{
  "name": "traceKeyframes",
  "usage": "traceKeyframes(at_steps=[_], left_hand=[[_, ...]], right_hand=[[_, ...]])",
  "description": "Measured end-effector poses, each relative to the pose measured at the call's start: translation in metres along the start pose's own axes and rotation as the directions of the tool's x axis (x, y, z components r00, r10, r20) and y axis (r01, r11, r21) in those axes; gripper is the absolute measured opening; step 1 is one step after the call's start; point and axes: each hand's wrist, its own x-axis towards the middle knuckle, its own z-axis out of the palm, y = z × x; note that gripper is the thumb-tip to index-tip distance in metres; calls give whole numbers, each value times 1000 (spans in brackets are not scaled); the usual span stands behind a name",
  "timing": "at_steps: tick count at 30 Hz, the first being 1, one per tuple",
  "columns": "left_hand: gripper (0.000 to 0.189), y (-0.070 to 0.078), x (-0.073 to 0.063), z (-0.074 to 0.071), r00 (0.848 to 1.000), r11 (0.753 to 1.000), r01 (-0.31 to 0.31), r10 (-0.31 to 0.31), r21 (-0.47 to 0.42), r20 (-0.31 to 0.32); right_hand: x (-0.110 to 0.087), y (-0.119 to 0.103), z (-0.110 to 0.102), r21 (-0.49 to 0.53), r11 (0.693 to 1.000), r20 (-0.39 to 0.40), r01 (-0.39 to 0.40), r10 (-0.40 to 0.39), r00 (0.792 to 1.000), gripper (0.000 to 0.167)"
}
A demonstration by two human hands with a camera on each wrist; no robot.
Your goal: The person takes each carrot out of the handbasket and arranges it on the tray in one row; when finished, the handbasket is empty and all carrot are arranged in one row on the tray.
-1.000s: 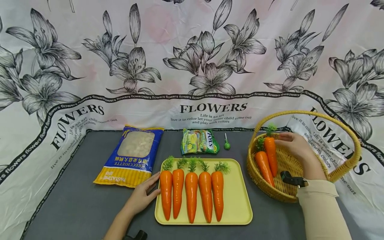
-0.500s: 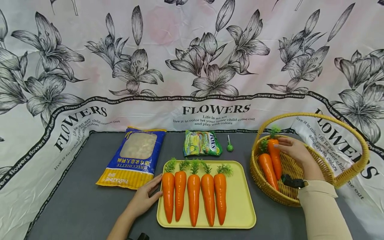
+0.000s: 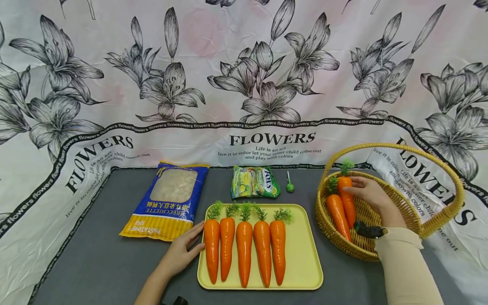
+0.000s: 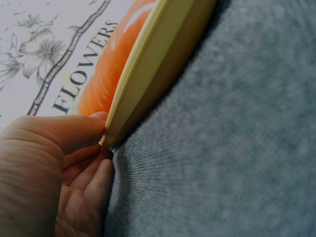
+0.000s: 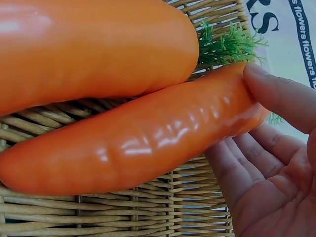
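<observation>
In the basket [image 3: 404, 199], my right hand [image 3: 375, 197] holds an orange carrot [image 3: 346, 197] near its leafy end. The right wrist view shows the thumb on one side of this smooth, shiny carrot [image 5: 143, 138], with the fingers reaching behind it. Beside it in the basket lies a second carrot [image 3: 338, 216]. A yellow tray [image 3: 299, 254] bears several carrots [image 3: 244, 254] in a row, green tops toward the back. My left hand [image 3: 179, 254] touches the tray's left edge. In the left wrist view, the thumb lies at the rim [image 4: 133, 89] and the fingers extend below it.
A blue and yellow pasta bag [image 3: 167, 203] lies left of the tray. Behind the tray are a green candy bag [image 3: 254, 182] and a green lollipop [image 3: 290, 187]. The basket's tall handle [image 3: 396, 146] arches over it. A flower-printed cloth [image 3: 267, 63] hangs at the back.
My right hand has moved in onto the carrot; its fingers and thumb now grip the upper end. The left hand stays at the tray's edge. The head view shifts slightly.
</observation>
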Motion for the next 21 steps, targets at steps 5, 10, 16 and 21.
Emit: traceKeyframes(at_steps=[5, 10, 16, 21], left_hand=[[58, -2, 0, 1, 1000, 1000, -11, 11, 6, 2], [59, -5, -1, 5, 1000, 1000, 7, -7, 4, 6], [60, -6, 1, 5, 999, 999, 46, -46, -15, -2], [60, -6, 2, 1, 999, 998, 53, -53, -17, 1]], right_hand=[[-3, -2, 1, -20, 1000, 2, 0, 0, 1000, 77], [-8, -13, -3, -145, 989, -24, 25, -29, 999, 75], [-13, -26, -12, -163, 986, -31, 30, -35, 999, 78], [-20, -35, -19, -163, 986, -51, 32, -41, 998, 78]])
